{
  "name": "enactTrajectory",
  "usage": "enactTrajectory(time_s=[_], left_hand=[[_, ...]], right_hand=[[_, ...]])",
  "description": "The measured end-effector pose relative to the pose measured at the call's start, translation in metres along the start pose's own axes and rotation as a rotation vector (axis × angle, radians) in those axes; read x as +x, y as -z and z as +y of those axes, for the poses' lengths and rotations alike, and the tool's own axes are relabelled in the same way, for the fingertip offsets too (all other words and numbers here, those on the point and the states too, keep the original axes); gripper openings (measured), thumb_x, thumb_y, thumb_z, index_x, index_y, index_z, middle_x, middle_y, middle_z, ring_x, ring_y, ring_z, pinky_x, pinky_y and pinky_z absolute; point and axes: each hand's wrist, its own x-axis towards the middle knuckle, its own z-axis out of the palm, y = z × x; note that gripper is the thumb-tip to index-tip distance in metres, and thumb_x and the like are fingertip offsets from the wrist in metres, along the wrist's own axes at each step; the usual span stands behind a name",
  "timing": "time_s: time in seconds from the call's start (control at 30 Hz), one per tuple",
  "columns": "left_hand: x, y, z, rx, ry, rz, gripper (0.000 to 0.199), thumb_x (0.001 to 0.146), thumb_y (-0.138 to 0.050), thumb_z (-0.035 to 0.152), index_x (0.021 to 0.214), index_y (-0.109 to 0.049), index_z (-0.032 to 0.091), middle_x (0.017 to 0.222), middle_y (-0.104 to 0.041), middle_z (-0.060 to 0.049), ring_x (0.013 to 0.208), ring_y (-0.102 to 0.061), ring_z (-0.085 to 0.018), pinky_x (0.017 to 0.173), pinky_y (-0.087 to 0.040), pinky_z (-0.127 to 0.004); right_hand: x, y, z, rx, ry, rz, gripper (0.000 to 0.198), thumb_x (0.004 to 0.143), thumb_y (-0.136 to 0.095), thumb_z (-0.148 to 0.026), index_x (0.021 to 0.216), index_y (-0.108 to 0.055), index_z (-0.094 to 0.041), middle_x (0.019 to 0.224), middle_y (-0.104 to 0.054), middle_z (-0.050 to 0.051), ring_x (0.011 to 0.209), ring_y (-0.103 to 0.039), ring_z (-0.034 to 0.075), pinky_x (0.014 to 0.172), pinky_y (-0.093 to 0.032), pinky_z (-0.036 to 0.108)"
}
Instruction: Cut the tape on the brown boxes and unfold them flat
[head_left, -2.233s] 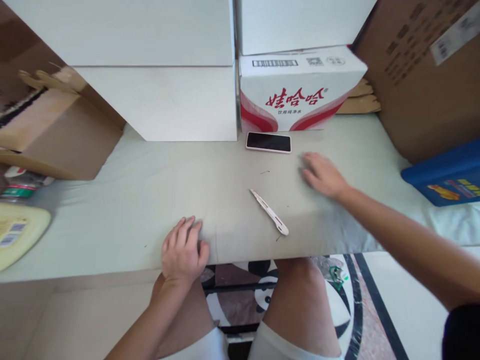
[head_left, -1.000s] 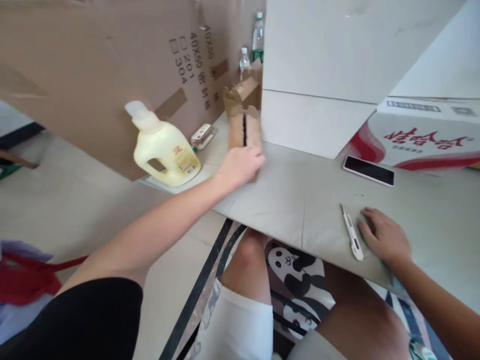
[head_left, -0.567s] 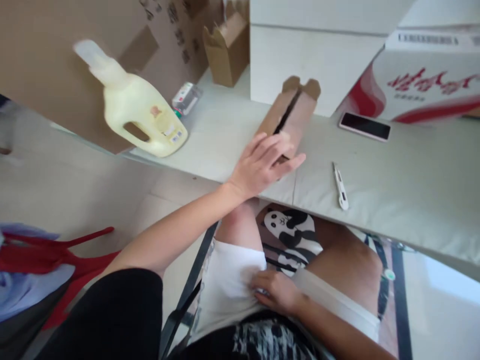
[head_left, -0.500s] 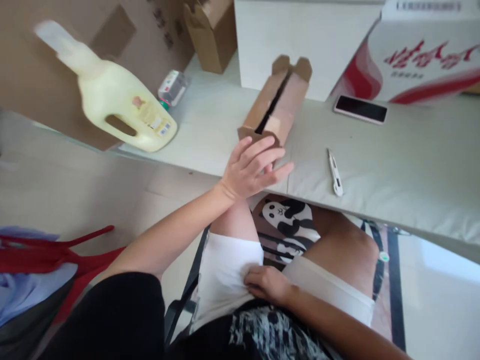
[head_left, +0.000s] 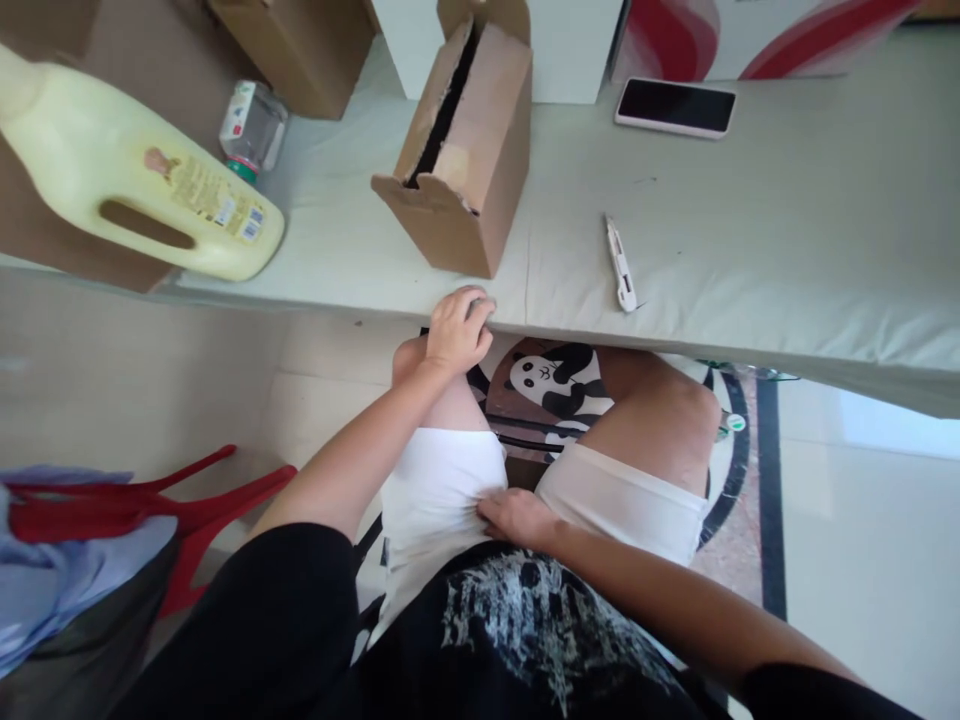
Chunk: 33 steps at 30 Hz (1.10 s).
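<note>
My left hand (head_left: 460, 330) rests at the table's front edge, just below a small brown cardboard box (head_left: 484, 130) and apart from it. Its fingers are loosely bent, thumb apart, with nothing seen in them. The box stands upright, its top flaps nearly meeting with a dark slit between them. On my lap, my right hand (head_left: 517, 517) lies against the white shorts (head_left: 450, 480), fingers together and curled; no object shows in it. A white utility knife (head_left: 620, 265) lies on the table to the right of the box.
A pale yellow jug (head_left: 142, 170) lies at the left beside a small clear bottle (head_left: 255, 125). Another brown box (head_left: 307, 50) stands behind. A phone (head_left: 675, 107) lies near a red-and-white carton (head_left: 675, 40). A red chair (head_left: 202, 510) with clothes is at lower left.
My left hand has left the box's near end and moved down to the table edge. My right hand stays on my lap. The view has tilted downward.
</note>
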Motion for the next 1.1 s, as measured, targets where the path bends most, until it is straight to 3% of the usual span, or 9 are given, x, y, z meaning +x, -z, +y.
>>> enactTrajectory(time_s=[0.2,0.37,0.53,0.7,0.9,1.1], left_hand=[[0.000,-0.001,0.000,0.000,0.026,-0.008,0.034,0.086,-0.053,0.015,0.117,-0.066,0.017,0.133,-0.063,-0.017,0.130,-0.057,-0.033,0.111,-0.042,-0.054],[0.000,-0.004,-0.004,-0.018,0.015,-0.006,0.037,0.083,-0.053,0.014,0.118,-0.066,0.017,0.133,-0.062,-0.017,0.129,-0.057,-0.034,0.110,-0.042,-0.055],[0.000,-0.007,-0.003,0.003,0.005,0.057,0.037,0.080,-0.056,0.013,0.115,-0.066,0.020,0.130,-0.065,-0.014,0.124,-0.060,-0.033,0.105,-0.046,-0.052],[0.000,-0.006,-0.001,-0.001,0.002,0.061,0.037,0.078,-0.058,0.012,0.114,-0.066,0.019,0.129,-0.066,-0.014,0.122,-0.061,-0.032,0.107,-0.046,-0.050],[0.000,0.003,-0.003,-0.044,-0.022,-0.035,0.043,0.078,-0.057,0.010,0.120,-0.065,0.018,0.134,-0.062,-0.014,0.129,-0.058,-0.031,0.111,-0.044,-0.050],[-0.001,0.007,-0.007,-0.038,-0.050,-0.089,0.047,0.081,-0.057,0.010,0.126,-0.062,0.018,0.141,-0.058,-0.016,0.134,-0.054,-0.034,0.114,-0.041,-0.053]], right_hand=[[-0.002,0.004,0.001,0.005,0.036,-0.059,0.009,0.094,-0.060,-0.020,0.092,-0.069,-0.017,0.098,-0.075,0.011,0.086,-0.069,0.023,0.077,-0.054,0.034],[-0.004,0.019,0.007,0.092,0.115,-0.086,0.019,0.098,-0.051,-0.019,0.112,-0.065,-0.017,0.125,-0.068,0.015,0.111,-0.064,0.024,0.094,-0.051,0.036],[0.012,0.037,0.019,0.211,0.207,-0.223,0.017,0.097,-0.050,-0.020,0.100,-0.067,-0.017,0.096,-0.073,0.008,0.085,-0.064,0.019,0.079,-0.052,0.030],[0.034,0.055,0.040,0.303,0.260,-0.305,0.012,0.094,-0.059,-0.023,0.092,-0.068,-0.015,0.086,-0.070,0.002,0.076,-0.061,0.013,0.070,-0.047,0.022],[0.048,0.072,0.075,0.248,0.215,-0.250,0.034,0.097,-0.054,-0.035,0.070,-0.064,-0.018,0.067,-0.061,0.001,0.066,-0.052,0.014,0.067,-0.038,0.027],[0.046,0.057,0.062,0.160,0.126,-0.104,0.036,0.098,-0.051,-0.039,0.070,-0.064,-0.020,0.068,-0.063,0.003,0.071,-0.054,0.017,0.073,-0.035,0.030]])
